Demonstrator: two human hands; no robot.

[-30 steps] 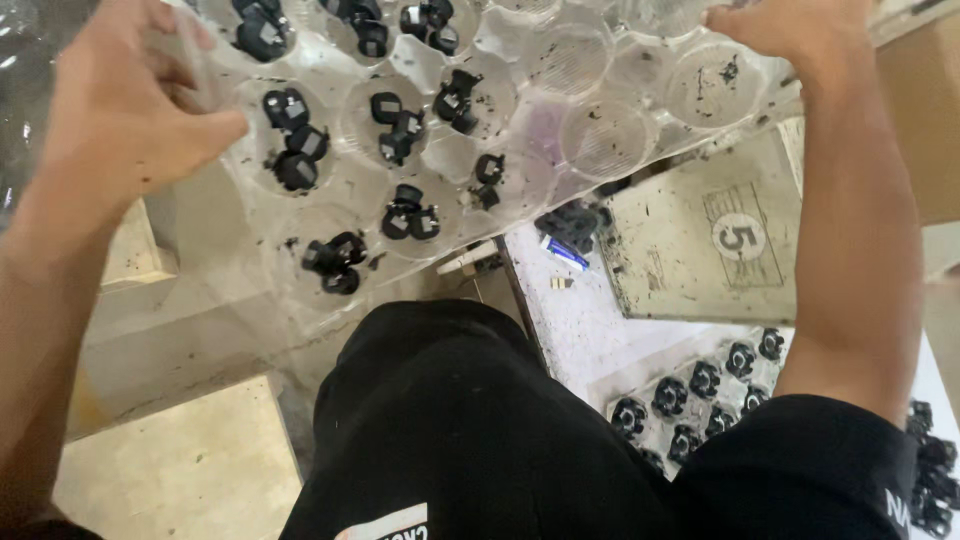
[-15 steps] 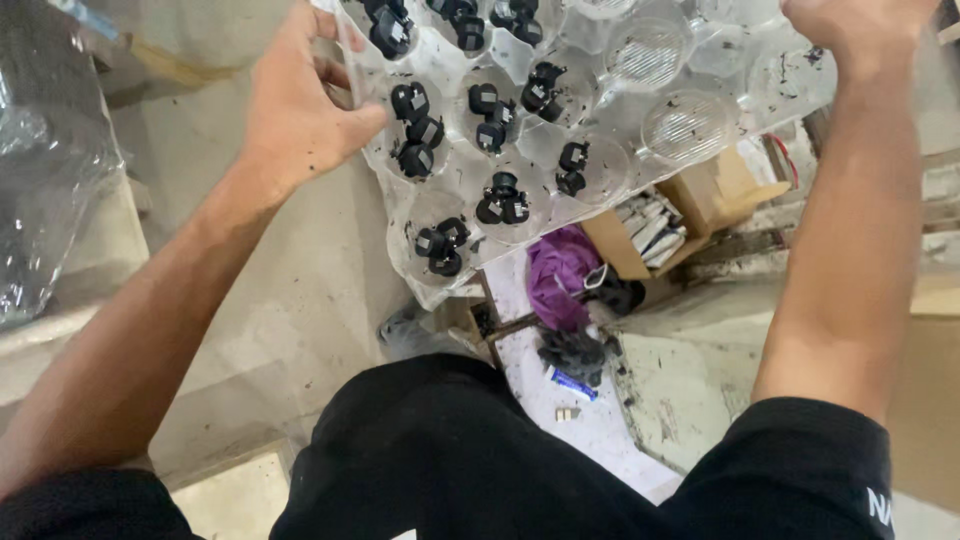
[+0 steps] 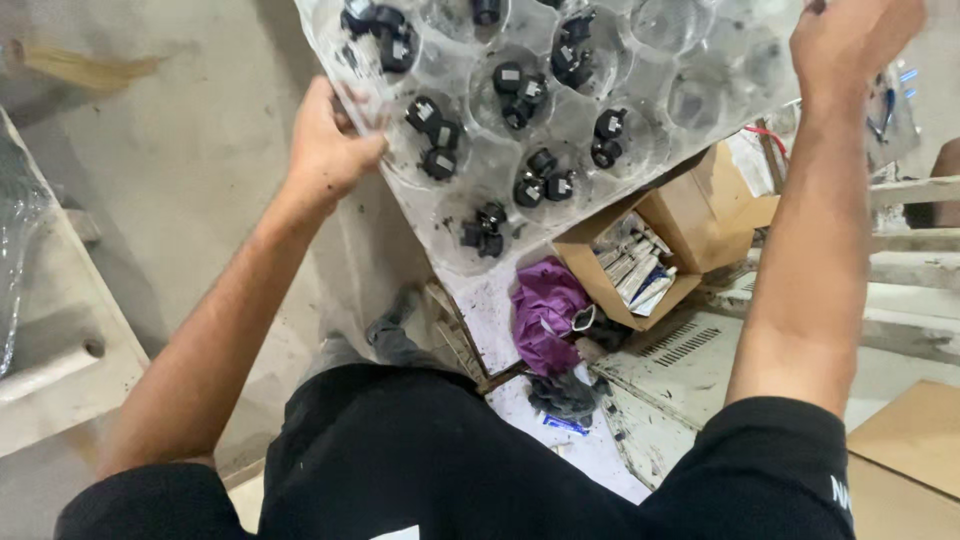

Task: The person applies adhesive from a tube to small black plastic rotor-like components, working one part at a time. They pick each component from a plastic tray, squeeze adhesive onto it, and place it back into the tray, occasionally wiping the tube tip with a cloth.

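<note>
— What's the biggest thing in view?

— The concrete floor [image 3: 200, 150], filling the left side from nine to twelve o'clock. After that the person's own black-clad lap at six o'clock, then the clear plastic tray [image 3: 700, 90] held up across the top, from about eleven to one o'clock.

— How are the hands?

— Well apart, one on each side of the tray. The left hand [image 3: 325, 150] is at ten o'clock, fingers curled over the tray's left edge and clamped on it. The right hand [image 3: 850, 40] is at one o'clock, closed on the tray's right edge; its fingertips run out of the top of the picture, so the exact grip cannot be told.

— And the tray itself?

— It is in the air, tilted, its lowest corner pointing toward the middle of the picture. It is moulded into round cups. The cups on the left and centre hold small black parts [image 3: 530, 90], mostly two or three to a cup; the cups toward the right look empty.

— What lies under it?

— At three o'clock of centre, an open cardboard box [image 3: 690, 230] with small white packets inside. Just beside it, toward six o'clock, a crumpled purple cloth [image 3: 545, 315], and below that a dark grey rag [image 3: 565, 395]. A flat sheet of cardboard [image 3: 915, 440] lies at four o'clock.

— Anything smaller?

— A straw broom head [image 3: 85, 65] at ten o'clock, far left on the floor.
</note>
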